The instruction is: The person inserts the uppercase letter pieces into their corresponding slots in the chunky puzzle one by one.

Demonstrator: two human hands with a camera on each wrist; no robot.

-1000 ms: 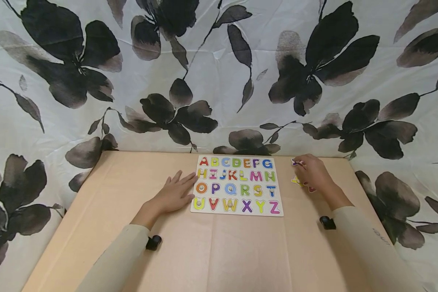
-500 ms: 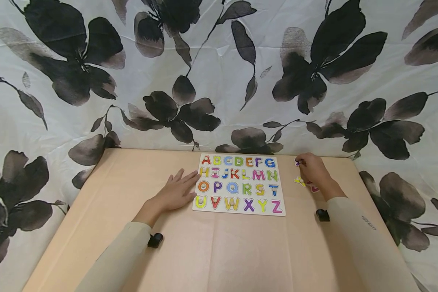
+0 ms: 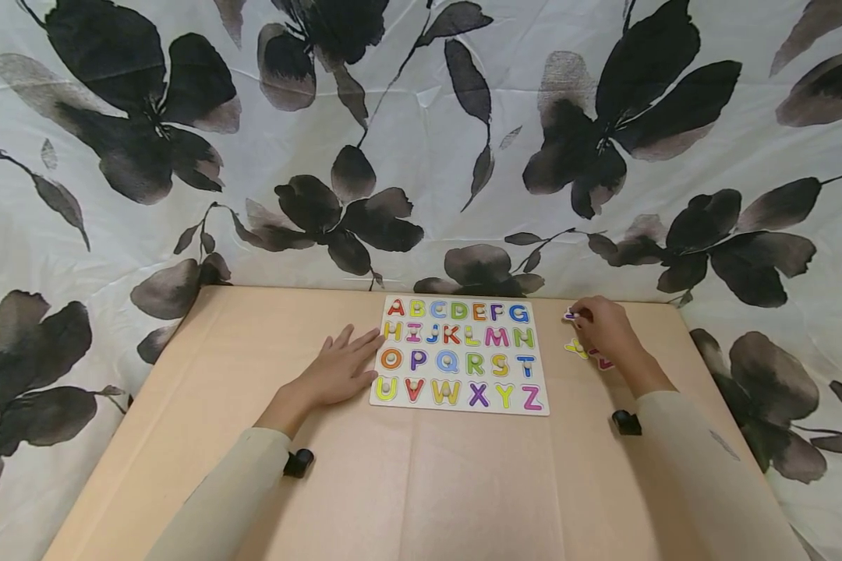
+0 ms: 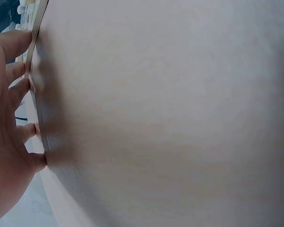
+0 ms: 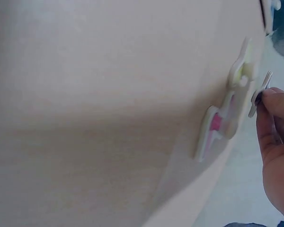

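My left hand [image 3: 337,371] lies on the table with fingers spread, its fingertips touching the left edge of a white alphabet puzzle board [image 3: 492,393]. Colourful letters in rows from A to Z cover that board. To its right, my right hand [image 3: 606,331] pinches a small dark purple puzzle piece with a pale rim [image 3: 569,315] between thumb and fingers. In the right wrist view the pinched piece [image 5: 267,81] appears edge-on; its shape is partly hidden. Below that hand lie a yellow puzzle piece [image 3: 574,348] and a pinkish-red puzzle piece [image 3: 605,363], the latter partly covered by the hand.
A tan table [image 3: 477,483] carries everything. Behind it, white fabric with dark flowers [image 3: 337,218] hangs close along the far edge. Black wrist cameras [image 3: 298,463] sit under both cuffs.
The head view has shifted slightly. My right hand stays over the loose pieces, and the pinched piece has changed its angle a little. My left hand keeps its place at the board.
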